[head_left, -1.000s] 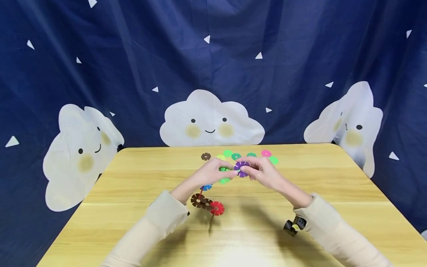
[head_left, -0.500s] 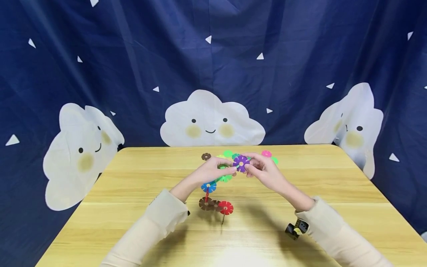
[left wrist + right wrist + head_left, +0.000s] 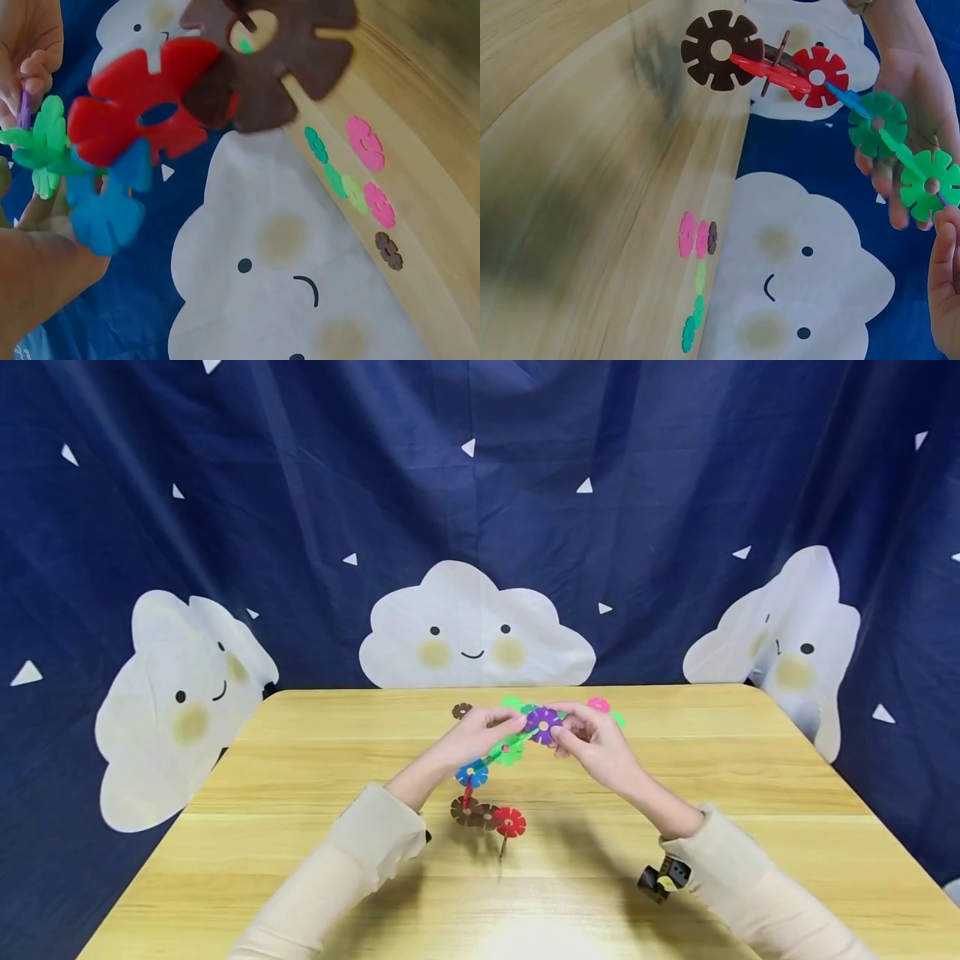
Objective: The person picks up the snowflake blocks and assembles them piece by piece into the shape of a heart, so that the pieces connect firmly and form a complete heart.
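Note:
Notched plastic snowflake discs are linked in a chain held above the table. My right hand [image 3: 592,739] pinches the purple disc [image 3: 543,725] at the chain's upper end. Right at that disc's left edge are the fingertips of my left hand [image 3: 476,737]; whether they pinch it I cannot tell. Below hang a green disc [image 3: 510,750], a blue disc [image 3: 472,774], a brown disc [image 3: 466,811] and a red disc [image 3: 510,822]. In the right wrist view, green links [image 3: 932,184] overlap my left hand [image 3: 915,90], its fingers loosely spread.
Loose discs lie along the far part of the wooden table [image 3: 337,777], among them a brown one [image 3: 462,711] and a pink one [image 3: 597,704]. Behind the table hangs a dark blue curtain [image 3: 525,527] with smiling white clouds. A black wrist camera [image 3: 663,878] sits by the right cuff.
The purple disc has risen slightly and turned in my right hand. My left fingertips have shifted up off the green link, uncovering it. The chain's lower end has swung to the right.

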